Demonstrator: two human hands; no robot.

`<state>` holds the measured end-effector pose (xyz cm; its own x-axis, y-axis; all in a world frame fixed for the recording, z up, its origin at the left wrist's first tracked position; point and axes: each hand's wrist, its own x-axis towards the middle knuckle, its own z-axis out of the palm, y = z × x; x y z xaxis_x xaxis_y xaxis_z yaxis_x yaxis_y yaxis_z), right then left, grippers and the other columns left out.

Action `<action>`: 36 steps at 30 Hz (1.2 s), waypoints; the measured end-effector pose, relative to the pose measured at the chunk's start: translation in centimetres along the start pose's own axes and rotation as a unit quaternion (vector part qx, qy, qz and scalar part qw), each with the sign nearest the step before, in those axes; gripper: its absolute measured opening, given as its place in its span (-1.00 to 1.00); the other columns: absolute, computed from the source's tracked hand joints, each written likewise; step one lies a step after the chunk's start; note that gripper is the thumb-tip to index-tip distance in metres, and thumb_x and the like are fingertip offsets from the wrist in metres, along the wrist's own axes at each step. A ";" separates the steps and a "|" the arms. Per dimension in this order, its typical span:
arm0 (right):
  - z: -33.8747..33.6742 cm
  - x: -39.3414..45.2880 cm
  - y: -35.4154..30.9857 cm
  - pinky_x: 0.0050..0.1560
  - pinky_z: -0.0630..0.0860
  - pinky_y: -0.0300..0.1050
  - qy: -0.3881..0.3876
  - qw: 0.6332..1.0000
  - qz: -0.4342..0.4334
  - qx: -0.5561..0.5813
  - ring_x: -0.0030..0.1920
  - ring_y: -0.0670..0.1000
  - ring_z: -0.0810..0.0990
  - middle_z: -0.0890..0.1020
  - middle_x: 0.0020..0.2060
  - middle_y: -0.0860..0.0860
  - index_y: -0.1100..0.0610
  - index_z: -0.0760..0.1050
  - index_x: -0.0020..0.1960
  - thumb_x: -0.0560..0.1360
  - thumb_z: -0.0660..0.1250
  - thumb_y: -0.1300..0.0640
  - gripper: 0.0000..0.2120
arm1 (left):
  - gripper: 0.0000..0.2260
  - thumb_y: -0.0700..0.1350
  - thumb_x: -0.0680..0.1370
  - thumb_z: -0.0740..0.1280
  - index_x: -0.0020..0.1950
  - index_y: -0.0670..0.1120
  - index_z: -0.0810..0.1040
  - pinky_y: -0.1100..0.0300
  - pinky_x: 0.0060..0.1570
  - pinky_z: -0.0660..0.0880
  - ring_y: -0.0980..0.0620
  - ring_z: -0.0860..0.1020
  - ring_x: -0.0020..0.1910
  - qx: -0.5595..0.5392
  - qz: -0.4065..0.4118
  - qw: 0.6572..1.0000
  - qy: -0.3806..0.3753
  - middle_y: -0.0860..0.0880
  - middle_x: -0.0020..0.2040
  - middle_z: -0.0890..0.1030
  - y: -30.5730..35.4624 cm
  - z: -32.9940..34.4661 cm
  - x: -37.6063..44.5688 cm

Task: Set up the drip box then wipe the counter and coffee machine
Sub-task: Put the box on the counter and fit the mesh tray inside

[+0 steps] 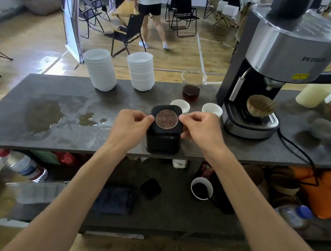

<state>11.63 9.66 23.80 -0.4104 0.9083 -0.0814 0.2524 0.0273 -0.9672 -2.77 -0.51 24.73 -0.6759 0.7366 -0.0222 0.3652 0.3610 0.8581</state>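
Observation:
A black square drip box (162, 143) stands near the front edge of the dark counter (39, 134). A round copper grate (166, 119) with a cut-out pattern lies in its top. My left hand (130, 126) pinches the grate's left edge and my right hand (200, 128) pinches its right edge. The silver and black coffee machine (275, 75) stands to the right, with a brown paper filter (259, 106) on its drip tray. Puddles of liquid (87, 119) spread over the counter to the left of the box.
Two stacks of white bowls (101, 69) (141, 71) stand at the back of the counter. A glass server of dark coffee (192, 87) and two small white cups (180, 105) (212, 109) sit behind the box. A folded dark cloth (114, 199) lies on the lower shelf. A person walks in the room beyond.

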 end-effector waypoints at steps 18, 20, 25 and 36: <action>1.3 2.2 3.0 -0.51 0.37 -0.22 -0.021 0.990 0.136 -0.039 -0.46 -0.03 0.47 0.54 -0.49 0.02 0.16 0.56 -0.33 0.50 0.31 0.14 -0.75 | -0.70 0.02 0.49 0.33 -0.41 -0.06 0.53 0.18 -0.32 0.36 -0.01 0.51 -0.30 0.155 -0.037 0.986 -0.052 -0.01 -0.44 0.51 -3.1 1.5 2.7; 1.3 2.2 3.3 -0.50 0.37 -0.21 -0.024 0.989 0.145 -0.023 -0.45 -0.02 0.48 0.55 -0.46 0.03 0.16 0.58 -0.31 0.50 0.30 0.15 -0.77 | -0.64 0.03 0.49 0.33 -0.47 -0.07 0.45 0.17 -0.29 0.36 -0.02 0.47 -0.34 0.156 -0.042 0.985 -0.057 -0.01 -0.48 0.46 -3.1 1.5 2.8; 1.2 1.5 4.0 -0.46 0.39 -0.21 -0.022 0.988 0.150 -0.018 -0.40 -0.01 0.51 0.58 -0.40 0.06 0.19 0.59 -0.28 0.51 0.28 0.18 -0.77 | -0.61 0.06 0.51 0.32 -0.46 -0.09 0.45 0.15 -0.32 0.34 -0.06 0.46 -0.34 0.157 -0.037 0.985 -0.062 -0.01 -0.51 0.43 -3.3 1.5 2.8; 1.1 -8.0 6.1 -0.39 0.41 -0.19 0.066 0.996 0.033 0.046 -0.40 -0.07 0.56 0.62 -0.37 0.01 0.06 0.64 -0.14 0.57 0.30 0.15 -0.83 | -0.96 -0.22 0.53 0.41 -0.05 -0.12 0.64 0.34 -0.13 0.43 0.13 0.53 -0.16 0.058 0.272 0.960 0.042 0.06 -0.15 0.57 -6.9 0.9 -7.6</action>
<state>15.44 2.09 18.28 -0.2756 0.9539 -0.1184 0.1906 -0.0665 -0.9794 0.47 -8.11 18.56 -0.4124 0.7875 0.4579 0.7437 0.0008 0.6685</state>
